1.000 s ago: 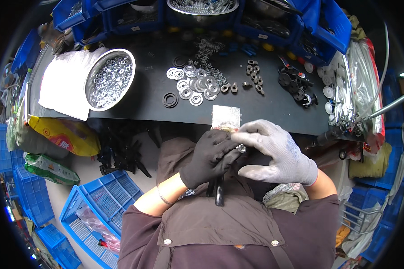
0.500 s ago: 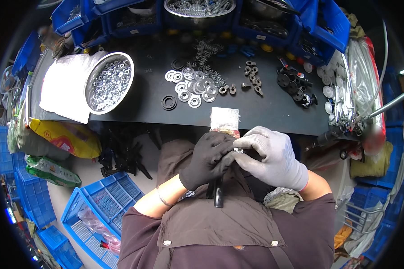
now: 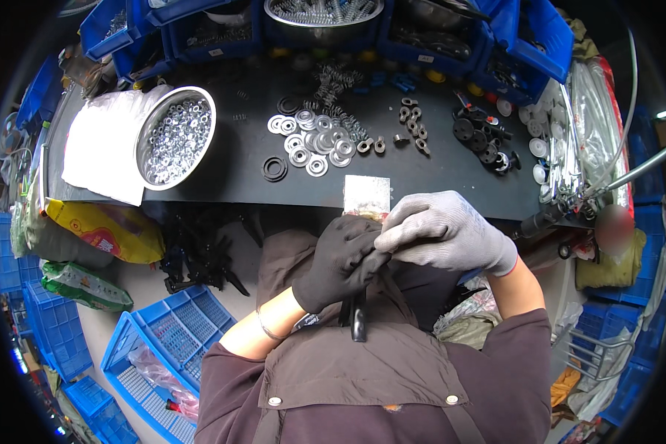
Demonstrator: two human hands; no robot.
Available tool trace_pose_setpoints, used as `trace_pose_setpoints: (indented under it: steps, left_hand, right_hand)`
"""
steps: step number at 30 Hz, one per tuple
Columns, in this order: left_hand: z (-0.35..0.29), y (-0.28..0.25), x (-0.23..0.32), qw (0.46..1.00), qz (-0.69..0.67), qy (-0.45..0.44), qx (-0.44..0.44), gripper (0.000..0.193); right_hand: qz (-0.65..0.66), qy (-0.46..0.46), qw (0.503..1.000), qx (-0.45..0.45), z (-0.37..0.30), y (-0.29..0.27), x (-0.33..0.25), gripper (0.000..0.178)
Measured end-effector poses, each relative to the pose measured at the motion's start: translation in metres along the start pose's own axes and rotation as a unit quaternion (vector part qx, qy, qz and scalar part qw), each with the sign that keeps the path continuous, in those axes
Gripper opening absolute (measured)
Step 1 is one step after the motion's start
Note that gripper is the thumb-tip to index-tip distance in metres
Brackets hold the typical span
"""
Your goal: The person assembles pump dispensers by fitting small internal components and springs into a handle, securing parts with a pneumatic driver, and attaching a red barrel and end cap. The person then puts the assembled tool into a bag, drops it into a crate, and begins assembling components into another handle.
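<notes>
My left hand, in a black glove, is closed in front of my lap. A black handle-like part sticks out below it; the rest is hidden by the fingers. My right hand, in a light grey glove, has its fingertips pinched together against the left hand's fingers. Whatever lies between those fingertips is hidden. Just beyond both hands, a silvery plate stands at the table's front edge. Flat metal discs lie in a cluster on the dark table, beside loose springs and small metal fittings.
A steel bowl of nuts rests at the left on white sheeting. Blue bins line the back. Black knob-like parts and clear-wrapped rods occupy the right. A blue crate stands low at left.
My right hand has turned and shifted slightly up and right, its fingertips staying by the left hand. The small shiny metal piece seen between the hands is now covered. The left hand has barely moved.
</notes>
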State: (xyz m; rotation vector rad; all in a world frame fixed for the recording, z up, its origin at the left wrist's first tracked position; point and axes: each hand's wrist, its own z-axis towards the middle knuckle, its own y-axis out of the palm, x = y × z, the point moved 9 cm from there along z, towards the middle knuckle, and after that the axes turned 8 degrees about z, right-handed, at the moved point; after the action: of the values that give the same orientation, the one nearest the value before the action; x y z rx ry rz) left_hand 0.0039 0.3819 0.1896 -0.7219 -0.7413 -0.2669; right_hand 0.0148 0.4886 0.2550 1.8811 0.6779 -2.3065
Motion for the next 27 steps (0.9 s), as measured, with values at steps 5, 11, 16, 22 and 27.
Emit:
trace_pose_setpoints:
  steps: [5, 11, 16, 22, 27]
  left_hand:
    - [0.001, 0.0, -0.001, 1.0, 0.0, -0.003, -0.012, 0.025]
    - [0.0, 0.001, -0.002, 1.0, -0.007, 0.001, -0.006, 0.026]
    - [0.002, 0.0, 0.0, 1.0, -0.012, 0.001, -0.003, 0.025]
    - [0.002, -0.002, 0.001, 1.0, -0.014, 0.0, 0.003, 0.025]
    - [-0.001, 0.001, -0.002, 1.0, -0.011, 0.011, 0.001, 0.026]
  right_hand:
    - [-0.021, -0.001, 0.999, -0.032, 0.006, 0.0, -0.004, 0.029]
    - [-0.043, -0.018, 0.999, -0.024, 0.004, 0.0, -0.004, 0.029]
    - [-0.178, -0.051, 0.981, -0.052, 0.002, 0.01, -0.02, 0.028]
    - [-0.187, 0.011, 0.982, 0.023, 0.003, 0.006, -0.023, 0.038]
    - [-0.257, 0.033, 0.964, 0.064, -0.008, 0.007, -0.013, 0.027]
